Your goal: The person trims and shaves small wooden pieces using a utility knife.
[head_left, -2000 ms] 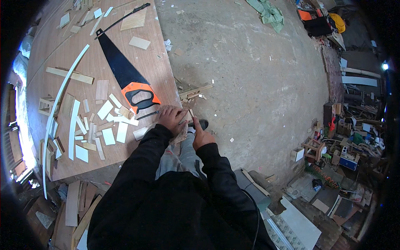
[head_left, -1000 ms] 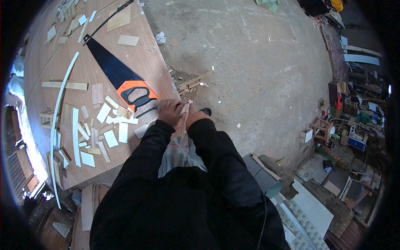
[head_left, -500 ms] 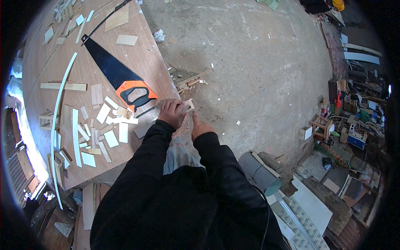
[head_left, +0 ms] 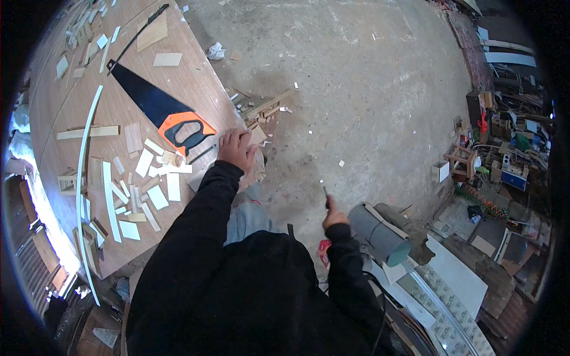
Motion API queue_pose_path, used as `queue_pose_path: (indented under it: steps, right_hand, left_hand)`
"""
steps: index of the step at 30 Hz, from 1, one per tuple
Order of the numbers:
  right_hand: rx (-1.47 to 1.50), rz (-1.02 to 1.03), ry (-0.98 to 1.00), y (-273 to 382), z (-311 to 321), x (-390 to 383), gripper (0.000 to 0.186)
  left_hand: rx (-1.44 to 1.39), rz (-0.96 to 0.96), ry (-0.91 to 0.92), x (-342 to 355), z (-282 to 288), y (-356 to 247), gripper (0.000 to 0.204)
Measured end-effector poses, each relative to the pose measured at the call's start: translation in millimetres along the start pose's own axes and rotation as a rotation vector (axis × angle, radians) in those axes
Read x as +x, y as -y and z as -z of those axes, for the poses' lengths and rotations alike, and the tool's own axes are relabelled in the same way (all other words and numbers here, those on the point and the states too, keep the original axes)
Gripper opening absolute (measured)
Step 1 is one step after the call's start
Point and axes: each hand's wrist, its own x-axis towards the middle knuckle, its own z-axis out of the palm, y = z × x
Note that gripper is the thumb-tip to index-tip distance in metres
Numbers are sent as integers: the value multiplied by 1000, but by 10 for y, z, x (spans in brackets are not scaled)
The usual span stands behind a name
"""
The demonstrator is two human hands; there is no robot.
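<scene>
My left hand (head_left: 237,148) is at the near right corner of the wooden table (head_left: 208,77), fingers curled together over a small pale wood piece (head_left: 257,135) that shows beside the fingertips. The underside of this grip is hidden. Out to the right, over the floor, my right hand (head_left: 333,217) is closed round a thin dark tool (head_left: 326,197) whose tip points away from me; its kind is too small to make out. A handsaw (head_left: 184,130) with an orange and black handle lies on the table left of my left hand, near a thin dark rod (head_left: 203,153).
Cut wood pieces (head_left: 157,197) and long pale strips (head_left: 90,136) are scattered over the table. Offcuts (head_left: 270,110) lie on the floor past its edge. To my right stand a grey roll (head_left: 380,234) and leaning boards (head_left: 457,273); clutter (head_left: 510,160) lines the far right.
My right hand has left the wood piece at the table corner and swung right and nearer to me, the dark tool now showing in it. My left hand has stayed at the corner.
</scene>
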Motion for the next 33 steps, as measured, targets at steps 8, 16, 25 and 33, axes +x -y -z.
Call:
queue_pose_path:
  steps: [8,16,25,33]
  right_hand:
    - [216,420,-167,1174,911,135,65]
    - [145,623,-74,1844,628,221,67]
    - [74,569,-16,1966,666,224,67]
    - [27,563,-23,1962,640,172,69]
  left_hand:
    - [-35,-12,36,-4,36,-52,45]
    - [-6,17,100,61,55,-88,41]
    - [7,20,78,-10,-36,37,44]
    - [23,31,132,-41,-46,34,44]
